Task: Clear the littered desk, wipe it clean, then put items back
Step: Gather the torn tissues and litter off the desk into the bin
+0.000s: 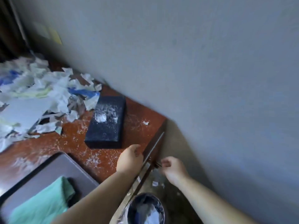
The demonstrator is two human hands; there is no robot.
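Observation:
The reddish-brown desk (140, 110) is dusted with white crumbs. A heap of torn paper and plastic scraps (32, 94) covers its far left. My left hand (129, 159) rests at the desk's right edge, fingers at the rim, with nothing visible in it. My right hand (173, 168) hovers just past that edge, below desk height, with fingers loosely curled and nothing plainly held. A bin lined with a shiny bag (145, 209) stands on the floor under both forearms and holds some scraps. The view is blurred.
A black box (106, 123) sprinkled with white bits lies mid-desk. A closed grey laptop (53, 172) carries a folded green cloth (43, 202) at the near left. One small scrap (146, 122) lies near the wall (210, 62). Paper bits (155, 183) lie on the floor.

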